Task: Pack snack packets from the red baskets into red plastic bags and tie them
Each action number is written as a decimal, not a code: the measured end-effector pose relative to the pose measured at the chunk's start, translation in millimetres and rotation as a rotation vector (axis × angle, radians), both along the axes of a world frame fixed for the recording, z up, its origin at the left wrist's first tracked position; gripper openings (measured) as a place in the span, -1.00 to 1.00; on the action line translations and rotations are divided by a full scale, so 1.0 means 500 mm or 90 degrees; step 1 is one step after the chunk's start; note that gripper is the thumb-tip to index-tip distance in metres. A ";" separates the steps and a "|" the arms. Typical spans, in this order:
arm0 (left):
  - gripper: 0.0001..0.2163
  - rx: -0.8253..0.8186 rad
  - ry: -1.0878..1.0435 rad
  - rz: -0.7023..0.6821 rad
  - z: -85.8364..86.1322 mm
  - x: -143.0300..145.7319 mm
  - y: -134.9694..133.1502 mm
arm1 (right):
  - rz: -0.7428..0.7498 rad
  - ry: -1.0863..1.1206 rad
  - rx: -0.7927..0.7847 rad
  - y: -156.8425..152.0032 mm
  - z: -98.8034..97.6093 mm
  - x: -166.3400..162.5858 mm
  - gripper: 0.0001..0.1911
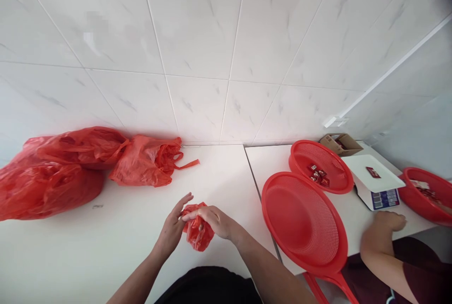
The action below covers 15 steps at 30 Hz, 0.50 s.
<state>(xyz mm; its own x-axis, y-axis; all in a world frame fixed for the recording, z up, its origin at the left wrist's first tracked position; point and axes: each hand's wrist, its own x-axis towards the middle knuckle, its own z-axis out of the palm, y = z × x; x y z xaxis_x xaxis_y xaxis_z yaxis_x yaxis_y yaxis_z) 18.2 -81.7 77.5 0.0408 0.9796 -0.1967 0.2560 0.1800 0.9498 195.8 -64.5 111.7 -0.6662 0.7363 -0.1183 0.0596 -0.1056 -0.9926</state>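
Note:
Both my hands meet over the white table (116, 228) just in front of me. A small crumpled red plastic bag (198, 234) sits between them. My right hand (211, 219) is closed over its top. My left hand (173, 228) touches its left side with the thumb and fingertips, the other fingers spread upward. The bag's contents are hidden.
Two large filled red plastic bags (52, 172) (146, 160) lie at the table's far left by the tiled wall. On the right table: two red mesh baskets (305, 221) (321, 167), a white scale (376, 181), a cardboard box (341, 143), another red basket (425, 195), and a co-worker's arm (383, 238).

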 end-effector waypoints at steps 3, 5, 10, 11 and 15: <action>-0.65 -0.028 -0.065 -0.088 0.010 0.001 0.000 | 0.008 -0.056 -0.025 0.001 -0.001 0.001 -0.61; -0.71 -0.060 -0.060 -0.092 0.014 0.004 0.001 | -0.011 -0.116 -0.032 0.002 -0.009 0.003 -0.60; -0.87 -0.070 0.023 0.011 0.002 0.018 -0.002 | -0.152 -0.374 0.136 0.010 -0.042 0.001 -0.49; -0.88 -0.071 0.033 0.027 -0.003 0.023 -0.003 | -0.174 -0.428 0.161 0.012 -0.048 -0.002 -0.55; -0.90 -0.043 0.070 0.060 -0.017 0.033 -0.009 | -0.204 -0.424 0.154 0.015 -0.068 -0.010 -0.72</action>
